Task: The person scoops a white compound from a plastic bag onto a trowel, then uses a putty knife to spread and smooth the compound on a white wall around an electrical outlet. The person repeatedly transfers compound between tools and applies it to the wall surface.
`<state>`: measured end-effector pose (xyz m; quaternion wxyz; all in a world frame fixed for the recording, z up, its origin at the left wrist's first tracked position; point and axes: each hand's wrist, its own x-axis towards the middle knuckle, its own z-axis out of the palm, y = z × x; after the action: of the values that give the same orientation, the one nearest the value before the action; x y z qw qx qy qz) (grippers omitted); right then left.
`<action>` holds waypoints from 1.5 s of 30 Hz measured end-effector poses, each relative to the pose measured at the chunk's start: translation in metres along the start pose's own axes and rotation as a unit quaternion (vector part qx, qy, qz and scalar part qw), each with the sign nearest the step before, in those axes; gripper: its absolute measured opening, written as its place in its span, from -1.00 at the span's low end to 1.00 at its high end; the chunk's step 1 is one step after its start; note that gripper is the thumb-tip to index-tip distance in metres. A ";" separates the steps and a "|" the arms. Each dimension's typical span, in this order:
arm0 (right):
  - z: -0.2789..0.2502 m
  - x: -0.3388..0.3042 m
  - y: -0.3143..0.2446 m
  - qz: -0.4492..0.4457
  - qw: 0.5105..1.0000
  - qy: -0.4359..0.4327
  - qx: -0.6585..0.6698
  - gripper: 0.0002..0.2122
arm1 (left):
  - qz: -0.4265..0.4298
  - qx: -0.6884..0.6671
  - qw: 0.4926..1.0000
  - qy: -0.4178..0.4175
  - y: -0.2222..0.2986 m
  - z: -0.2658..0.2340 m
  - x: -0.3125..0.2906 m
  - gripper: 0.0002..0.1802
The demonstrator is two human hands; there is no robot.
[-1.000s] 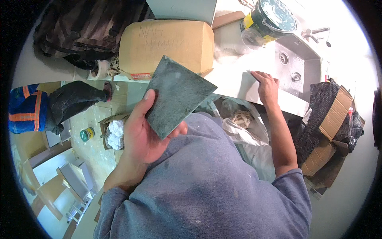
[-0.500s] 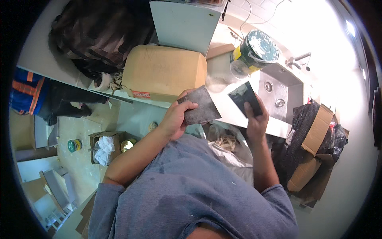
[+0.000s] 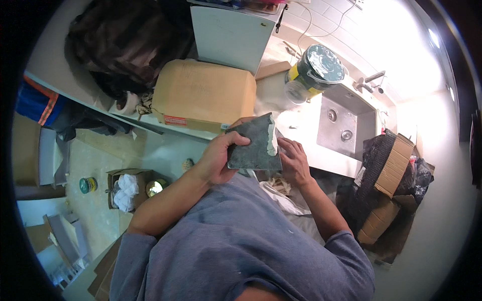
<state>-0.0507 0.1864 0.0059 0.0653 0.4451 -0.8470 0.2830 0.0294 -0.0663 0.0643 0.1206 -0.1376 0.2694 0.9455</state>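
Note:
My left hand (image 3: 217, 153) is closed on a dark grey, flat square spreader plate (image 3: 251, 148), thumb on top and fingers underneath. A thick strip of white paste (image 3: 272, 138) lies along the plate's right edge. At that edge my right hand (image 3: 295, 159) is closed, fingers bent, on a dark putty spreader seen in the earlier frame; its blade is now almost wholly hidden beside the plate. Both hands are over the counter's front edge. Beyond them stands a dark green bucket (image 3: 324, 65) with white smears on top and a clear round container (image 3: 296, 92) against it.
A brown cardboard box (image 3: 203, 93) rests on the counter, left of the bucket. At right are a steel sink (image 3: 334, 108), a tap (image 3: 370, 80) and stacked cardboard (image 3: 396, 165). A dark bag (image 3: 128, 45) lies far left; an open white sack (image 3: 281, 195) is below my hands.
My right hand has moved left to the plate in my left hand, bringing its spreader to the edge. White paste now shows on the left plate, which was bare before.

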 end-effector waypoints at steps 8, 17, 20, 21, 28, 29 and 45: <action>-0.002 -0.034 0.115 0.171 0.964 -0.051 -0.195 -0.50 | 0.023 -0.029 0.999 0.038 0.004 -0.022 -0.021 -0.36; 0.012 -0.027 0.107 0.218 0.937 -0.209 -0.174 -0.48 | 0.037 -0.020 0.998 0.041 0.005 -0.025 -0.027 -0.35; -0.001 -0.008 0.109 0.195 0.952 -0.171 -0.165 -0.48 | 0.043 -0.034 0.998 0.042 0.006 -0.027 -0.026 -0.36; 0.004 -0.007 0.110 0.194 0.952 -0.159 -0.174 -0.48 | 0.047 -0.038 0.998 0.036 0.006 -0.028 -0.023 -0.36; -0.006 -0.007 0.111 0.224 0.915 -0.290 -0.170 -0.49 | 0.036 -0.023 0.998 0.048 0.006 -0.034 -0.026 -0.36; -0.009 -0.004 0.115 0.225 0.928 -0.247 -0.167 -0.50 | 0.036 -0.026 0.998 0.042 0.008 -0.032 -0.024 -0.36; -0.060 0.007 0.090 0.236 0.935 -0.260 0.058 -0.61 | 0.048 -0.034 0.997 0.059 0.016 -0.046 -0.020 -0.47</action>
<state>-0.1346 0.2536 0.0209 -0.2513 0.2930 -0.8975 0.2133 0.0528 -0.1073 0.0406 0.0540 -0.1836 0.2499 0.9492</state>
